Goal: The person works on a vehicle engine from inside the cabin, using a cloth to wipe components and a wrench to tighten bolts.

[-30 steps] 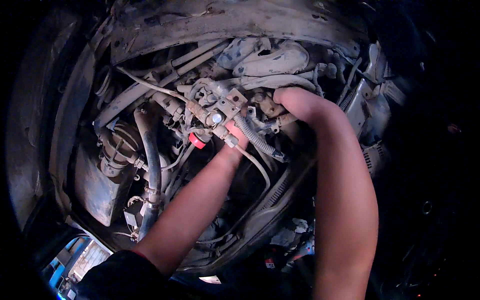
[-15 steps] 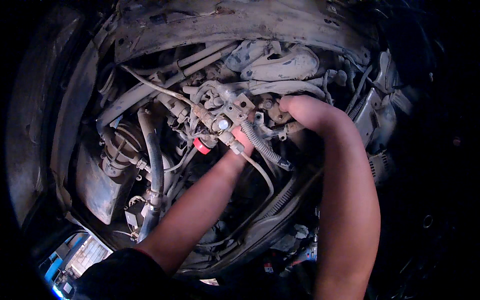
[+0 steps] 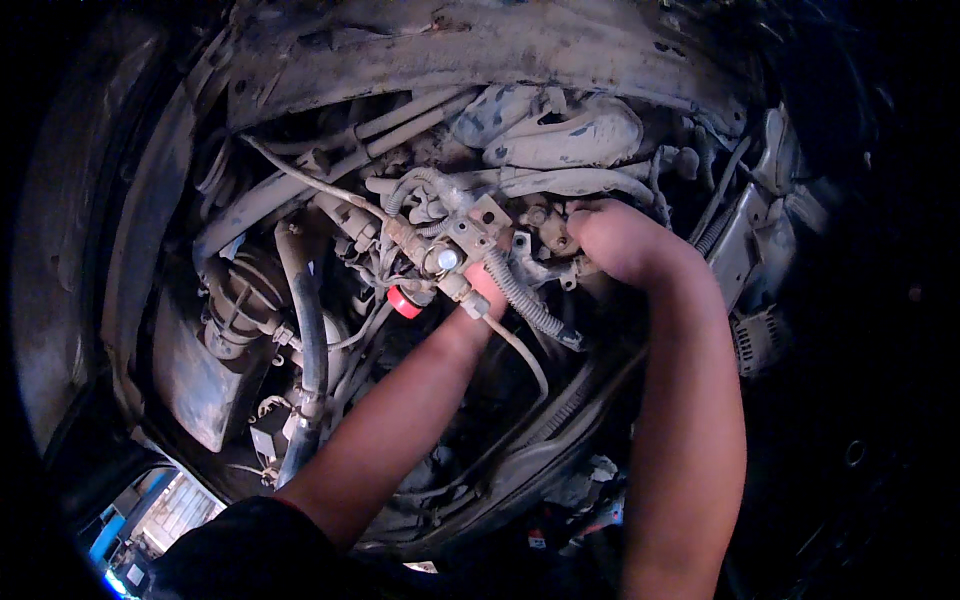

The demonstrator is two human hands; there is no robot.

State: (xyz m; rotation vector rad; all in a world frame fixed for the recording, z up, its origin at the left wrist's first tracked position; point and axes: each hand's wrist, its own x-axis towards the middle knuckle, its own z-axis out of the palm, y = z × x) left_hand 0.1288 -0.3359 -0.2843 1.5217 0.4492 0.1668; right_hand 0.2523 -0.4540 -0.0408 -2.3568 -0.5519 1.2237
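Observation:
Deep in a dusty engine bay, my left hand reaches under a metal bracket and a ribbed conduit; its fingers are hidden behind them. My right hand bends in from the right, beside a dusty metal fitting. Its thumb side shows near that fitting, while the other fingers are out of sight below. A round bright bolt head sits on the bracket assembly. Just left of my left wrist is a red cap. A thin pipe curves down from the assembly.
A wide dusty panel spans the far side. At left stand a black hose, a ribbed round housing and a flat metal plate. A pale bulky part lies behind my right hand. Dark bodywork surrounds the bay.
My right forearm has shifted slightly left, and the right wrist sits a little lower. My left arm has barely moved.

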